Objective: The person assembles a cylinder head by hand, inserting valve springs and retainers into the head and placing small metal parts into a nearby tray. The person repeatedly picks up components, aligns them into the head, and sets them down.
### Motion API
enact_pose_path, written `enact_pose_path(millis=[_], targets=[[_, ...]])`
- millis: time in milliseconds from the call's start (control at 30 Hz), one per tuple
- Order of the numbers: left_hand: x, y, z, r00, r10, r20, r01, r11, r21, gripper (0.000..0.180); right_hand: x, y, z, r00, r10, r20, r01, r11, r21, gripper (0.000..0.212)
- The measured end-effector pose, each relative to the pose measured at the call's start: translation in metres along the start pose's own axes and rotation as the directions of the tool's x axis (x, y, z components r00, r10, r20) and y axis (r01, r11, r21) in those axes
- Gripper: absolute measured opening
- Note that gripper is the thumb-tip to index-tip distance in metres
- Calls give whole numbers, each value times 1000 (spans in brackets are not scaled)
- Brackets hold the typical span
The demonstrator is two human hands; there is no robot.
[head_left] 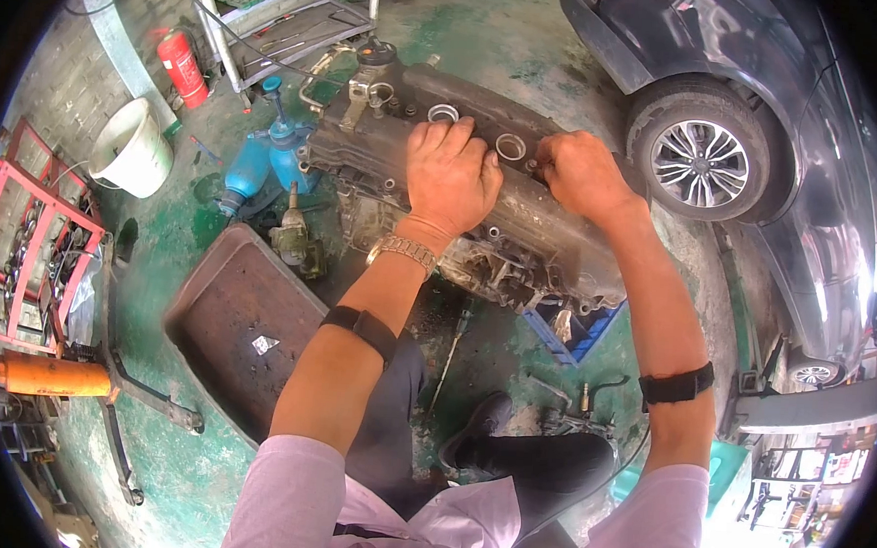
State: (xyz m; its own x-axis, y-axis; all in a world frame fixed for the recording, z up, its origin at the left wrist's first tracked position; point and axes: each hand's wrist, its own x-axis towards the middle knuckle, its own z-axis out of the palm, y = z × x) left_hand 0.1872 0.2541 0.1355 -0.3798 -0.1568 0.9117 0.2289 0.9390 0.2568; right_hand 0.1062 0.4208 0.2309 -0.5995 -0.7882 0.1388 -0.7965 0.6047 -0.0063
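Observation:
A greasy engine with a brown valve cover (560, 221) lies across the space before me. Two round openings with pale rims show in the cover: one ring (510, 147) sits between my hands, the other ring (443, 113) just beyond my left knuckles. My left hand (454, 173) rests on the cover with its fingers curled under; what they hold, if anything, is hidden. My right hand (585, 175) is closed in a pinch at the cover's top, right of the nearer ring. A small bolt (531, 165) shows by its fingertips. The black oil filler cap (376, 52) stands at the far left end.
A brown tray (194, 306) lies left of my legs, near blue jacks (266, 161). A white bucket (136, 149), fire extinguisher (183, 67) and orange hoist (51, 376) stand farther left. A dark car (702, 159) is at right; a blue crate (579, 331) sits below the engine.

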Motion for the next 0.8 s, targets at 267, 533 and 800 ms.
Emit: enact_pose_path(millis=[267,533,800], targets=[[0,0,-1,1000,8,9,-8,1000,7,15,-33,7,-30,961,103,-258,-69,988,138,32],[1,0,-1,999,26,27,-26,1000,14,16,-97,76,-3,645,659,-388,-476,743,470,44],[1,-2,0,996,78,51,-80,996,38,18,-105,67,50,540,675,-503,-353,724,593,36]])
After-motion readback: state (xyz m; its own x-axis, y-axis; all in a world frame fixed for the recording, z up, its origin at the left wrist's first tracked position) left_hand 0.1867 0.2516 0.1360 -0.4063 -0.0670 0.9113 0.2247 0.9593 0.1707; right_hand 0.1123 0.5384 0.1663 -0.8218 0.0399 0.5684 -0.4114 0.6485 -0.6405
